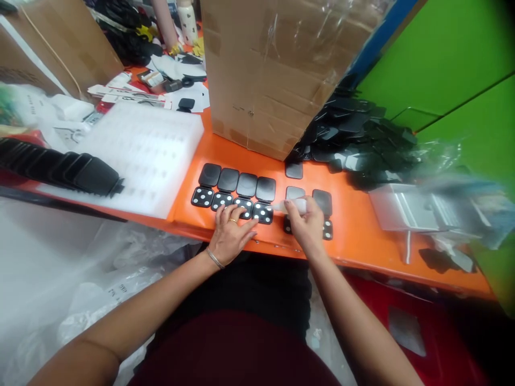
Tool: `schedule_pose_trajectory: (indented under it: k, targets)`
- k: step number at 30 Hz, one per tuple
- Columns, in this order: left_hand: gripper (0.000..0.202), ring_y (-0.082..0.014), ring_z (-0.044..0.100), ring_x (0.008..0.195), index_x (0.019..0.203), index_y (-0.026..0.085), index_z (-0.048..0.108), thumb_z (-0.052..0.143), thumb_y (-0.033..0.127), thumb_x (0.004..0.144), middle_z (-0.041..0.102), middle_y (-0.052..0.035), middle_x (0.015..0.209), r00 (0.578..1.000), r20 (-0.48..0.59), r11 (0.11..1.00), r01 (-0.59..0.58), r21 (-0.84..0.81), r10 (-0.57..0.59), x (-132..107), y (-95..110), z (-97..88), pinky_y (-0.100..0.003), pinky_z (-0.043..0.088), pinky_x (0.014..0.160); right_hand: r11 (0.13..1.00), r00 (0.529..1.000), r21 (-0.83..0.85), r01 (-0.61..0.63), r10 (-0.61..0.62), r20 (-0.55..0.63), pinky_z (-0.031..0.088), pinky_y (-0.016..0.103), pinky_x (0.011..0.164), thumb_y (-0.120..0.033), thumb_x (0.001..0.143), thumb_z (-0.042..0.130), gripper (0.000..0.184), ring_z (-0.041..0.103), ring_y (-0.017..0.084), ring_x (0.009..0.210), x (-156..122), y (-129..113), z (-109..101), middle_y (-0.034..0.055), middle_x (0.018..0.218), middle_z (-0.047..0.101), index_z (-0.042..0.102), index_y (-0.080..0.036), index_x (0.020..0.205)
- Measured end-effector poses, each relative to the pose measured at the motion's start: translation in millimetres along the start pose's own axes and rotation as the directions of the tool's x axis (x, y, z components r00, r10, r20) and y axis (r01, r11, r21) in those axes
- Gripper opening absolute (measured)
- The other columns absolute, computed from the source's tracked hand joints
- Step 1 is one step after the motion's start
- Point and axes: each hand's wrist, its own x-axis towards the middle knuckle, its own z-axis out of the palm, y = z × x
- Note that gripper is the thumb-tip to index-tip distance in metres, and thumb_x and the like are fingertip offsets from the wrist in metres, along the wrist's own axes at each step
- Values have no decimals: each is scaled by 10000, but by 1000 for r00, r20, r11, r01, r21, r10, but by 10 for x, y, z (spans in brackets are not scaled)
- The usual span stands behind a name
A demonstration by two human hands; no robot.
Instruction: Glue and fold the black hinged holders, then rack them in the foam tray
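Observation:
My right hand (308,225) is closed around a small white squeeze bottle (298,206). Its narrow nozzle points left, close over a black square piece with white dots (263,213). Fingers spread, my left hand (231,233) rests at the front of the dotted row, touching the pieces there and holding nothing. Several open hinged pairs lie in this row, each with a plain black lid (266,188) behind a dotted half (202,197). To the right, another plain black lid (322,202) lies beyond my right hand, which partly hides the dotted halves there.
A tall cardboard box (277,75) stands behind the row on the orange table (354,236). At left, a white foam block (153,155) bears a stack of black pieces (80,171). A heap of black pieces (362,134) and a clear plastic box (406,209) are at right.

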Motion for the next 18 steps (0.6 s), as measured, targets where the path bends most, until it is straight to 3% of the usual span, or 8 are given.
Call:
schedule_pose_trajectory:
  k: [11,18]
  targets:
    - [284,-292,380,1214,1138,325,662,559,381,879,527,-92,1229,1000,-2,1000,19,-12,-19,-20,-9,22,-545,255,1064,945,972,-231,231,-216,89,408,303,598,-413,841,545,225,531,183,633,47,-98,51,29,714,553,478,-202,800]
    - [278,-291,373,1220,1133,327,664,561,369,878,526,-90,1231,1000,-10,999,11,-37,-11,-17,-25,43,-549,245,1073,977,994,-182,109,-103,41,397,285,536,-461,828,546,264,521,177,603,63,-41,22,15,688,547,480,-212,767]
